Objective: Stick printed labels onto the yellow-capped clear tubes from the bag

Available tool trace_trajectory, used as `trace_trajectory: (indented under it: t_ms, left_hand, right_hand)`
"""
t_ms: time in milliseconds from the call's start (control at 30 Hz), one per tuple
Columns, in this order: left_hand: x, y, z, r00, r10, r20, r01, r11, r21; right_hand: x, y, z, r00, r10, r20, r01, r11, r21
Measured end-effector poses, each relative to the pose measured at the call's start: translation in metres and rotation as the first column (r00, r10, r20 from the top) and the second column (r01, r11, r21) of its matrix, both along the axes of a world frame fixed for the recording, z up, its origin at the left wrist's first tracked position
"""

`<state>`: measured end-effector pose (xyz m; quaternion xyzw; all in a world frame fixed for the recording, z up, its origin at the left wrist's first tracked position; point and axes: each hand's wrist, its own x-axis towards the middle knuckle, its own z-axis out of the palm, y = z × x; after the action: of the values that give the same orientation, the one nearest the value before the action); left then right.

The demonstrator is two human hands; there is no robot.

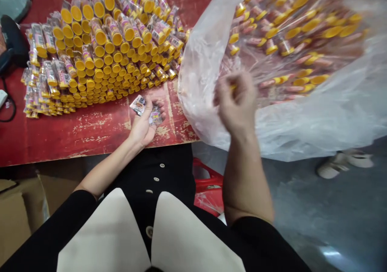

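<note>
My left hand (145,121) is above the red table's front edge, palm up, with its thumb closed over several small printed packets (139,104). More printed wrapping lies across its palm and fingers. My right hand (237,102) is at the near left part of a large clear plastic bag (201,82), its fingers curled and smeared by motion. A bit of yellow shows between those fingers, apparently the cap of a tube, mostly hidden. Inside the bag lie many loose clear tubes with yellow caps (272,46), pinkish within.
A large stack of wrapped yellow-capped tubes (99,62) fills the back left of the worn red table (75,135). A black device (13,42) with a cable is at the far left. Below are cardboard (18,219), a red stool (208,179) and pale shoes (332,165).
</note>
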<state>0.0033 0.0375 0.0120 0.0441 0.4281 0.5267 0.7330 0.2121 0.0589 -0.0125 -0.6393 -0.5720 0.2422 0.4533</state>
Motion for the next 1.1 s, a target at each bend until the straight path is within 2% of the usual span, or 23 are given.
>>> trace_trajectory:
  t_ms: [100,200,300,433,533,600,700,767,900,1000,1100]
  left_hand:
    - [0.011,-0.004,-0.002,0.999,-0.01,0.049,0.009,1.0,0.004]
    - [0.013,-0.008,-0.005,0.997,-0.006,0.076,0.005,1.0,0.016]
    - [0.002,-0.01,-0.012,0.999,0.013,0.044,-0.014,0.999,0.031]
    - [-0.016,-0.014,-0.022,0.99,0.088,-0.108,-0.076,0.991,0.109]
    - [-0.018,-0.02,-0.025,0.973,0.033,-0.227,0.002,0.988,0.152]
    - [-0.013,-0.023,-0.024,0.967,0.037,-0.25,0.006,0.985,0.17]
    - [-0.004,-0.025,-0.018,0.97,0.133,-0.205,-0.096,0.979,0.181]
    - [-0.001,-0.024,-0.014,0.975,0.148,-0.167,-0.121,0.98,0.161]
    - [-0.003,-0.018,-0.009,0.988,0.146,-0.054,-0.145,0.989,0.019]
    - [-0.009,-0.014,-0.006,0.988,0.157,0.011,-0.155,0.983,-0.102]
    - [-0.012,-0.013,-0.003,0.984,0.173,0.05,-0.165,0.978,-0.127]
  right_hand:
    - [-0.058,-0.03,0.0,0.973,0.162,-0.164,-0.171,0.984,-0.041]
    - [-0.086,-0.036,-0.012,0.929,0.241,-0.281,-0.259,0.965,-0.028]
    - [-0.085,-0.034,-0.019,0.921,0.235,-0.31,-0.26,0.964,-0.044]
    - [-0.077,-0.034,-0.016,0.923,0.155,-0.353,-0.195,0.978,-0.079]
    - [-0.076,-0.037,-0.007,0.928,0.215,-0.306,-0.242,0.969,-0.055]
    - [-0.078,-0.04,-0.002,0.916,0.25,-0.315,-0.28,0.958,-0.055]
    - [-0.084,-0.045,0.003,0.88,0.208,-0.426,-0.27,0.959,-0.09]
    - [-0.088,-0.047,0.001,0.867,0.165,-0.47,-0.243,0.964,-0.109]
    - [-0.088,-0.048,-0.009,0.794,0.135,-0.592,-0.264,0.955,-0.137]
    - [-0.079,-0.052,-0.014,0.734,0.164,-0.659,-0.259,0.965,-0.049]
    - [-0.073,-0.06,-0.011,0.773,0.157,-0.614,-0.151,0.987,0.063]
